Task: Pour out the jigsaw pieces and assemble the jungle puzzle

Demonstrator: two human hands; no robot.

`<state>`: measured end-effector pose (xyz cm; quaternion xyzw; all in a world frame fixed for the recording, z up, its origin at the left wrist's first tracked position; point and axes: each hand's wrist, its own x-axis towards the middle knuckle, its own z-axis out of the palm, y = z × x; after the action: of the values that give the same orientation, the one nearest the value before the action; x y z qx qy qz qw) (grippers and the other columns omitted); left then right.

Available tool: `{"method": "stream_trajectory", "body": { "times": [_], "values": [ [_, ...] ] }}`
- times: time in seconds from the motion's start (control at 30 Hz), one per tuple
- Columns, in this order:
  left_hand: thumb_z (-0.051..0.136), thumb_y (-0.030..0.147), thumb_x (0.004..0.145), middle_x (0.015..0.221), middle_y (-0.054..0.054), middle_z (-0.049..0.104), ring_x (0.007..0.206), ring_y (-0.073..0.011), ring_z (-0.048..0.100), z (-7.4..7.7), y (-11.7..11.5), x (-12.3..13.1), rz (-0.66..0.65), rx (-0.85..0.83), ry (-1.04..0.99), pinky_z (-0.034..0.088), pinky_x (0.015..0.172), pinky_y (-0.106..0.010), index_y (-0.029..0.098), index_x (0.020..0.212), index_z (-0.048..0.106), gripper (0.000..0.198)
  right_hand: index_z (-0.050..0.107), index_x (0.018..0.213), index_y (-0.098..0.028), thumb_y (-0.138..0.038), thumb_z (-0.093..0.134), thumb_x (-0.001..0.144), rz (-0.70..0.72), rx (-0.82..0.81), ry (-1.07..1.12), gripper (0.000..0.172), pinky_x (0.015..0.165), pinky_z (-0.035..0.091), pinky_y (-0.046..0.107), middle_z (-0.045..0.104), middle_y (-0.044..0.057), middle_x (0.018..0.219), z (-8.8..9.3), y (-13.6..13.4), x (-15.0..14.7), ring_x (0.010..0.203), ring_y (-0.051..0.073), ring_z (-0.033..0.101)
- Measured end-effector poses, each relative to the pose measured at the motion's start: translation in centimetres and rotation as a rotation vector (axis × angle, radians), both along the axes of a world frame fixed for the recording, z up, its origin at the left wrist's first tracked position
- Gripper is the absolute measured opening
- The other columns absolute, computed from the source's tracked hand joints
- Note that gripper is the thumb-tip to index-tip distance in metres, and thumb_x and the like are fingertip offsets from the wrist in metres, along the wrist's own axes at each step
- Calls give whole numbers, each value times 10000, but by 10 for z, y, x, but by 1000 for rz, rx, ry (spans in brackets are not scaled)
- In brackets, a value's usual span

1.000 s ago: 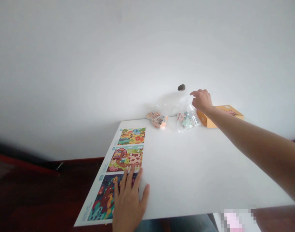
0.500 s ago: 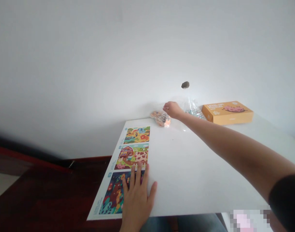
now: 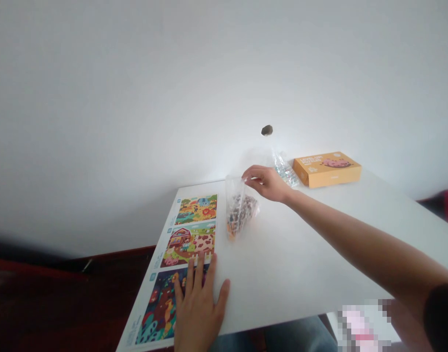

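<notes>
My right hand (image 3: 266, 182) pinches the top of a clear plastic bag of puzzle pieces (image 3: 239, 209) and holds it above the white table (image 3: 311, 244), near the far middle. My left hand (image 3: 197, 309) lies flat with fingers spread on the near end of a long picture sheet (image 3: 189, 234). That sheet shows three colourful animal scenes and runs along the table's left edge.
A second clear bag of pieces (image 3: 284, 168) lies at the far edge beside an orange puzzle box (image 3: 326, 168). A small dark mark (image 3: 266, 130) sits on the white wall behind. Dark red floor shows to the left of the table.
My right hand went from the bag by the box to the left bag, closed on it, and has lifted and pulled it nearer. My left hand stayed flat on the sheet.
</notes>
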<state>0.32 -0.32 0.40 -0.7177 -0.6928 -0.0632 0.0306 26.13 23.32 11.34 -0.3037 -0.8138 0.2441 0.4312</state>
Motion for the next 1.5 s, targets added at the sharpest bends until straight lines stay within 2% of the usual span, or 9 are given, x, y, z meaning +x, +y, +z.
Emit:
{"method": "stream_trajectory", "body": {
  "times": [0.3,0.5,0.6,0.73,0.97,1.07,1.27,1.37,1.5],
  "values": [
    [559,474,892,1569,-180,398,1475,-404,302,7,21,12,98,-23,-357,105,1161,-732,173,1501,435,691,511,1355,-294,-340,647,888,-184,-220,179,488,923,560,453,573,120,1348,-47,-64,37,1103,251,633],
    [745,444,798,1393,-166,586,1277,-302,573,18,99,49,78,-104,-1265,428,1091,-470,191,1491,404,813,406,1465,-267,-400,647,890,-168,-352,46,637,1019,486,507,588,141,1357,-101,-83,32,1172,276,606],
    [797,398,760,1301,-137,653,1223,-277,607,8,124,65,124,-55,-1390,434,1074,-389,183,1337,578,653,403,1472,-249,-440,671,873,-143,-442,45,684,1038,464,483,630,125,1288,-113,-82,32,1143,257,614],
    [719,452,824,1047,-83,730,984,-223,678,-7,125,69,95,5,-1475,518,883,-300,167,1112,688,407,553,1327,-237,-492,750,790,-215,-511,94,626,901,512,400,656,69,1101,-109,-82,37,927,204,619],
    [766,486,767,810,-7,690,722,-146,633,-8,118,66,152,13,-1721,504,686,-223,164,903,673,362,585,1203,-214,-449,730,797,-140,-535,94,491,655,446,301,540,-22,781,-102,-89,41,683,152,497],
    [798,480,726,752,6,661,662,-131,608,-4,117,64,162,-34,-1823,492,646,-223,164,842,649,369,600,1098,-220,-500,655,848,-100,-524,223,379,793,493,341,600,33,918,-101,-88,45,862,202,583],
    [826,455,679,626,26,570,541,-96,504,6,113,57,65,-298,-1810,399,532,-198,154,716,602,378,590,1254,-274,-592,619,851,-132,-381,450,514,1018,455,442,560,113,1361,-85,-83,65,1252,291,536],
    [799,470,712,626,33,551,545,-88,474,8,114,57,62,-282,-1781,381,532,-192,158,714,597,372,721,906,-219,-555,645,865,-64,-389,265,347,917,494,406,700,110,1060,-77,-86,72,1014,266,645],
    [763,508,750,542,51,442,504,-75,388,3,115,56,95,-206,-1689,322,490,-191,163,586,512,458,672,643,-178,-580,523,937,-51,-536,208,520,595,466,299,586,24,531,-76,-90,69,532,156,554]
  ]
}}
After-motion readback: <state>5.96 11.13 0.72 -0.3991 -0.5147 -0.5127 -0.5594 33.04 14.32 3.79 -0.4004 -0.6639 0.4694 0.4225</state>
